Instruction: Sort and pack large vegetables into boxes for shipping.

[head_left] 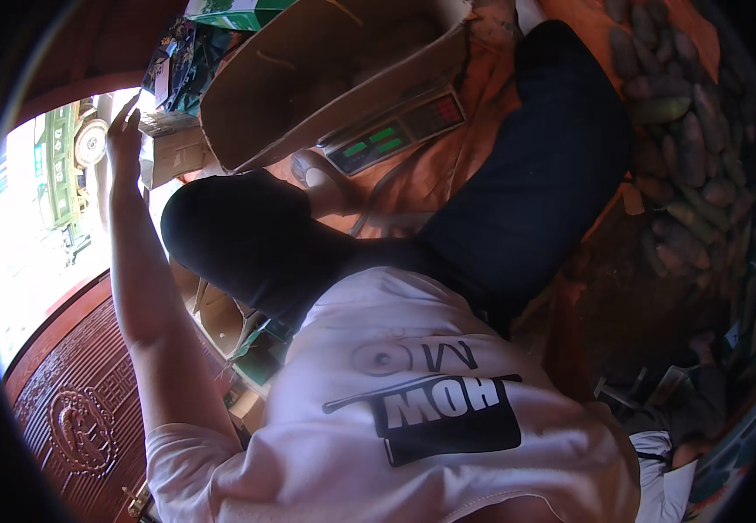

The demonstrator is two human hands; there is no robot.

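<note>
My left arm reaches up along the left side, and my left hand is raised with its fingers stretched out and apart. It seems to hold nothing. Beside its fingertips lies a dark, shiny patterned package, and a small cardboard box is just to its right. I cannot make out whether the fingers touch the package. A large open cardboard box stands tilted in front of me; its shaded inside is hard to read. Against its near side is a digital scale with lit green displays. My right hand does not show.
My bent legs frame the scale and an orange sheet. A heap of long brownish and greenish tubers lies at right. Another person is at lower right. At left are a carved red door and a green truck outside.
</note>
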